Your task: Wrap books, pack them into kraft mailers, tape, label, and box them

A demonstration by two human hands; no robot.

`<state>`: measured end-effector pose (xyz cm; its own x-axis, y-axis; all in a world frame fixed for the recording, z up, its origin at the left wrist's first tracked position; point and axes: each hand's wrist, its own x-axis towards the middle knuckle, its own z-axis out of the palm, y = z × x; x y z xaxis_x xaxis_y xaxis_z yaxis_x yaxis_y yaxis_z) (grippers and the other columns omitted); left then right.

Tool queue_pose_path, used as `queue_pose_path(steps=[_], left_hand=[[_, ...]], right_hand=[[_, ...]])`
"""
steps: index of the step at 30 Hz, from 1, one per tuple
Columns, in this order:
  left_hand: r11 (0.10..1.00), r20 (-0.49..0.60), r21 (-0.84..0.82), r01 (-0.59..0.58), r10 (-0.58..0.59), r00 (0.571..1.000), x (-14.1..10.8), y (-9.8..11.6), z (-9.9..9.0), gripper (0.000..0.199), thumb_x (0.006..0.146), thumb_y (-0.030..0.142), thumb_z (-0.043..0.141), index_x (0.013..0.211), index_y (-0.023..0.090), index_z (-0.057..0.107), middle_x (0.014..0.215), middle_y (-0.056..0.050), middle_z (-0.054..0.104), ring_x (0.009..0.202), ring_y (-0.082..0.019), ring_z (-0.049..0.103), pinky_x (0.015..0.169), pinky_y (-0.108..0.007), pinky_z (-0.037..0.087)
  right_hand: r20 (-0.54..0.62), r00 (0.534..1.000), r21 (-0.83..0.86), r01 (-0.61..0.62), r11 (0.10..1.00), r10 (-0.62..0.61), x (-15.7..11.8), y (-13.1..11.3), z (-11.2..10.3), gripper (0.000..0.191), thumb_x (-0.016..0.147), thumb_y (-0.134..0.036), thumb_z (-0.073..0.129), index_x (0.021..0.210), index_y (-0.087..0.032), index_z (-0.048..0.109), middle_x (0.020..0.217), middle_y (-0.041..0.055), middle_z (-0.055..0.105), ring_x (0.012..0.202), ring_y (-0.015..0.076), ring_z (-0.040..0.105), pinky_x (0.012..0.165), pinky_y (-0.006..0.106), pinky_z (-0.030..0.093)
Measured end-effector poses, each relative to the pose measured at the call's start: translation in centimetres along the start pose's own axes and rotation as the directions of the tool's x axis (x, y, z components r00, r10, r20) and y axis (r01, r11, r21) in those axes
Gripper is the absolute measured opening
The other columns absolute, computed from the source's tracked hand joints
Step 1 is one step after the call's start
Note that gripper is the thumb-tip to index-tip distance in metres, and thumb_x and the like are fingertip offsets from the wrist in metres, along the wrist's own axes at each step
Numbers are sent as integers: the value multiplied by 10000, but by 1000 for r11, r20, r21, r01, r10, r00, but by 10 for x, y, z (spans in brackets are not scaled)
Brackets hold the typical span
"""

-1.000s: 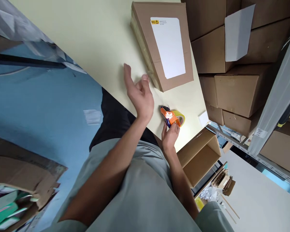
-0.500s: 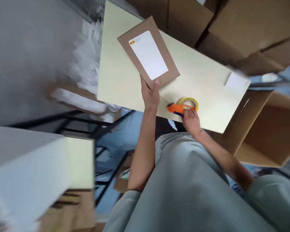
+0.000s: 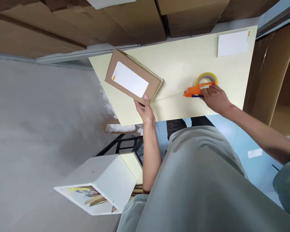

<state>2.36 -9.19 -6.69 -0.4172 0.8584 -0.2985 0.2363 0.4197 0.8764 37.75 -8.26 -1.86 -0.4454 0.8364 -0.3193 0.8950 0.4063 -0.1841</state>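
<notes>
My left hand grips the near corner of a flat brown cardboard box, thumb on top and fingers beneath. A white label with a small yellow mark covers much of its upper face. My right hand is closed round an orange tape dispenser with a dark blue part along its lower side. A roll of yellow-edged tape is at the dispenser, just beyond my fingers. Both hands are over the cream tabletop.
A stack of white labels lies at the table's far right corner. Brown cartons line the far side. A large open carton stands at the right. At the lower left is a white bin with scraps inside.
The camera view has turned, so the table now lies more level. The box in my left hand has tilted and shows its side. Both hands keep their holds.
</notes>
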Motion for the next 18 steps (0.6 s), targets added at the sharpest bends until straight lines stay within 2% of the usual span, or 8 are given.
queue_pose_path(steps=[2,5,7,9,12,14,18], left_hand=[[1000,6,-1,10,-10,1000,1,1,-1,924,969,878,502,1649,257,428,1623,-162,588,1491,-241,609,1282,-397,466],[1000,26,-23,13,-13,1000,2,3,-3,897,960,863,541,1622,266,447,1615,-158,590,1486,-250,611,1284,-418,468],[1000,42,-22,13,-12,999,1,6,-3,869,962,858,549,1604,279,463,1617,-151,587,1492,-257,604,1286,-430,468],[1000,47,-21,15,-14,999,1,8,-3,851,962,856,552,1589,285,477,1614,-149,590,1491,-260,604,1288,-438,467],[1000,68,-19,14,-13,998,3,12,-7,872,936,870,576,1571,276,504,1602,-152,603,1496,-265,601,1294,-447,460],[1000,126,-13,17,-15,992,10,16,-18,882,906,869,618,1555,278,531,1600,-145,613,1512,-268,588,1305,-450,448],[996,313,37,75,-83,946,39,33,-65,822,825,725,788,1516,324,593,1597,-114,635,1521,-289,577,1298,-475,460]], right_hand=[[-68,998,6,4,1000,-3,36,11,-3,447,1200,-321,345,1155,-59,705,1018,178,801,1044,283,739,1026,480,537],[-151,988,18,42,999,-39,99,12,-5,605,1215,-296,178,1157,-10,709,1094,180,799,1115,269,744,1077,489,517],[-160,985,7,61,998,-59,132,8,-7,708,1209,-304,86,1140,12,716,1103,177,793,1137,271,751,1094,496,510],[-142,986,-18,80,997,-81,152,1,-11,721,1204,-302,75,1143,24,716,1099,170,789,1139,270,761,1098,504,514],[-92,987,-65,124,990,-129,162,-11,-21,557,1185,-222,203,1200,45,691,1096,175,788,1122,273,776,1093,509,531],[-67,984,-41,160,986,-162,160,-19,-27,499,1150,-139,217,1233,56,669,1092,171,784,1131,274,775,1096,514,537],[-43,978,51,207,977,-205,144,-45,-28,459,1085,-36,245,1274,-19,663,1068,114,790,1109,246,768,1177,505,513]])
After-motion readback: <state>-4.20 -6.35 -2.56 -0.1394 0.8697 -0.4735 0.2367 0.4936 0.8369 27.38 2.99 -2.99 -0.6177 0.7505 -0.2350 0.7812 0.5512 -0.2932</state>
